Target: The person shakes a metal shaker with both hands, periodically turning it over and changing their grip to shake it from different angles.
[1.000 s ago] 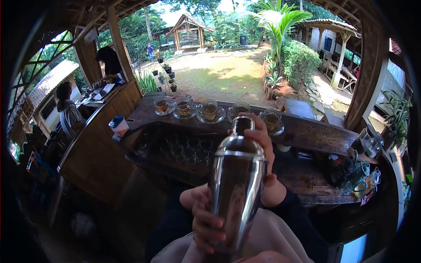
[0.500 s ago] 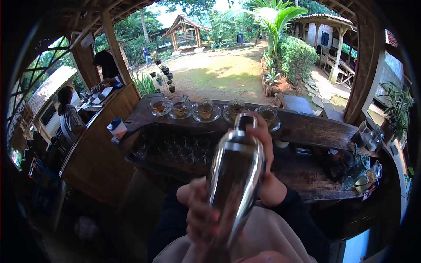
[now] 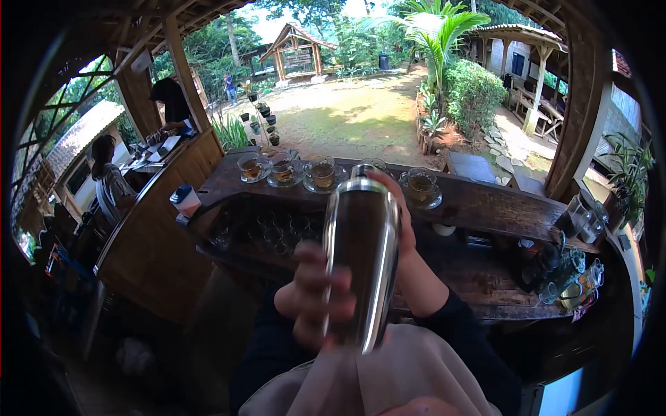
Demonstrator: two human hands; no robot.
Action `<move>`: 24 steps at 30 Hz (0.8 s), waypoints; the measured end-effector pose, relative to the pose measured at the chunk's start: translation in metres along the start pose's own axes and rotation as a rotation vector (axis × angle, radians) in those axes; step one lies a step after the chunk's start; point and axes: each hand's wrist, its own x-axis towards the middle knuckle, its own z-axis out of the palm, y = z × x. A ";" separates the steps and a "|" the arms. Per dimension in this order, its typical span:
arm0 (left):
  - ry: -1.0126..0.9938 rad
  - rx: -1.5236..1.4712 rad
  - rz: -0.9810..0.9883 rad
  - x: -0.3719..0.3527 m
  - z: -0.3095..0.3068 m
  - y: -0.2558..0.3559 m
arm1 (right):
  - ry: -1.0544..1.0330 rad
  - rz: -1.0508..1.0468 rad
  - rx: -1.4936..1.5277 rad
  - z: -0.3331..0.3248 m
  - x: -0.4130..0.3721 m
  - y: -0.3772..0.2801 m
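Observation:
A shiny metal cocktail shaker (image 3: 362,256) is held up in front of my chest, its capped end tilted away from me. My left hand (image 3: 316,295), blurred by motion, wraps round the lower left side of the shaker. Behind its upper right side, my right hand (image 3: 404,215) grips it near the cap, most of the fingers hidden by the metal. Beyond the shaker, a row of glass cups of tea on saucers stands along the wooden counter, among them a left cup (image 3: 253,168) and a right cup (image 3: 420,186). The shaker partly covers one cup (image 3: 373,165).
Upturned-looking empty glasses (image 3: 281,232) stand on the lower shelf. A dark kettle (image 3: 548,260), glass jugs (image 3: 574,260) and a large jar (image 3: 583,211) crowd the right end. A white container (image 3: 184,200) sits at the left corner. Two people are at the left counter (image 3: 163,208).
The shaker has moved up and slightly left, both hands still on it. Its lower end has risen, and the right-hand cup is now less covered.

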 end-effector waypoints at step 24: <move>-0.158 -0.057 0.094 -0.017 -0.017 0.014 | -0.166 -0.322 -0.264 0.001 0.000 -0.021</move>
